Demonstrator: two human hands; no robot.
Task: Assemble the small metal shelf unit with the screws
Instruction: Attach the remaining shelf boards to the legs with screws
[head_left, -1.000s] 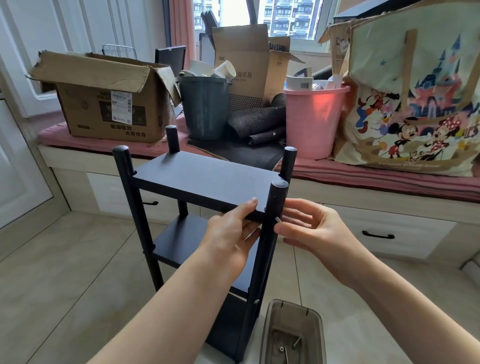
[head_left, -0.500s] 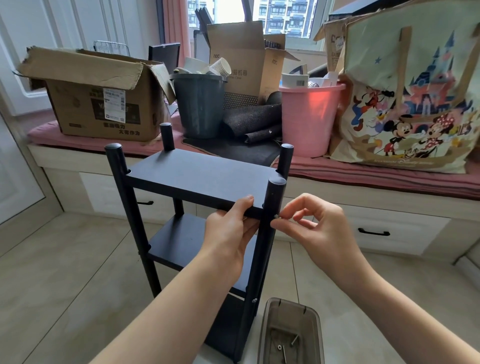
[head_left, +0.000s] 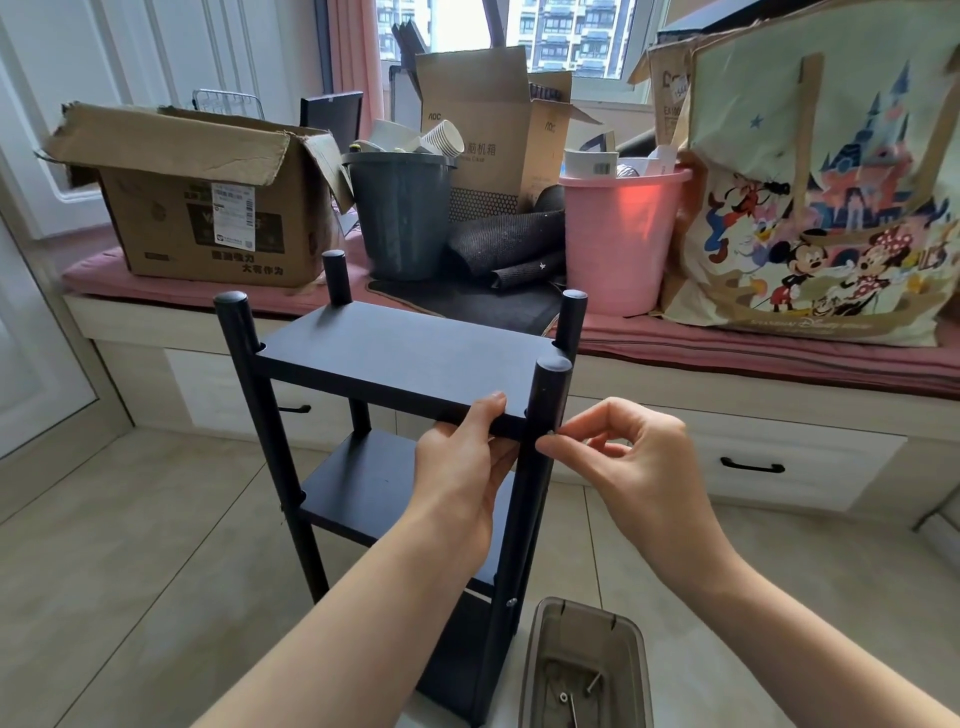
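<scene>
A small black metal shelf unit (head_left: 395, 358) stands on the tiled floor, with round posts at its corners and flat boards at several levels. My left hand (head_left: 467, 467) grips the front edge of the top board, thumb on top, beside the near right post (head_left: 545, 415). My right hand (head_left: 628, 462) pinches a small screw (head_left: 549, 434) between thumb and forefinger, pressed against the right side of that post at the top board's height. Another screw head (head_left: 511, 602) shows lower on the same post.
A translucent grey plastic box (head_left: 582, 660) with loose screws lies on the floor at the bottom right. Behind the shelf runs a window bench with a pink cushion (head_left: 727, 358), carrying a cardboard box (head_left: 208, 208), grey bucket (head_left: 402, 218), pink bucket (head_left: 618, 234) and cartoon-printed bag (head_left: 821, 208).
My right hand moved left from open fingers beside the post to a pinch against the post with the screw. My left hand kept its hold on the top board.
</scene>
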